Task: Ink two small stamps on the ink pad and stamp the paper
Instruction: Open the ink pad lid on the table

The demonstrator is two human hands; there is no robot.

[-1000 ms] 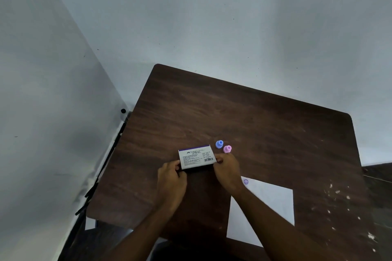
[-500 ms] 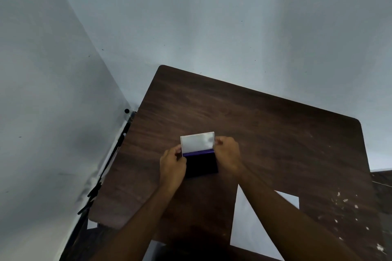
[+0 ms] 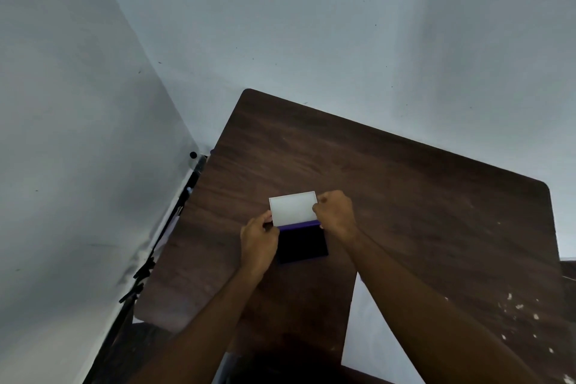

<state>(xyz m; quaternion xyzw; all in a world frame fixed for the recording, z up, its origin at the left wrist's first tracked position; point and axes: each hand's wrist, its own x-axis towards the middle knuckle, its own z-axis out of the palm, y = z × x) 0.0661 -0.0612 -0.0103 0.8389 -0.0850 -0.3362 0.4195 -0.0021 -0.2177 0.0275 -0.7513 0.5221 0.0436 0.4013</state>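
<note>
The ink pad (image 3: 304, 245) lies open in the middle of the dark wooden table (image 3: 405, 190), its dark purple pad facing up. Its white lid (image 3: 293, 208) stands tilted back on the far side. My left hand (image 3: 258, 241) pinches the case's left edge by the hinge. My right hand (image 3: 336, 217) grips the lid's right edge. The white paper (image 3: 371, 340) lies near the front edge, partly under my right forearm. The two small stamps are hidden behind my right hand.
Pale walls meet in a corner behind and left of the table. A black stand (image 3: 174, 227) leans in the gap along the table's left edge. White flecks (image 3: 517, 309) dot the table's right side.
The ink pad was closed one second ago; both hands have swung its lid up and back. The two stamps are no longer visible. The view has shifted slightly.
</note>
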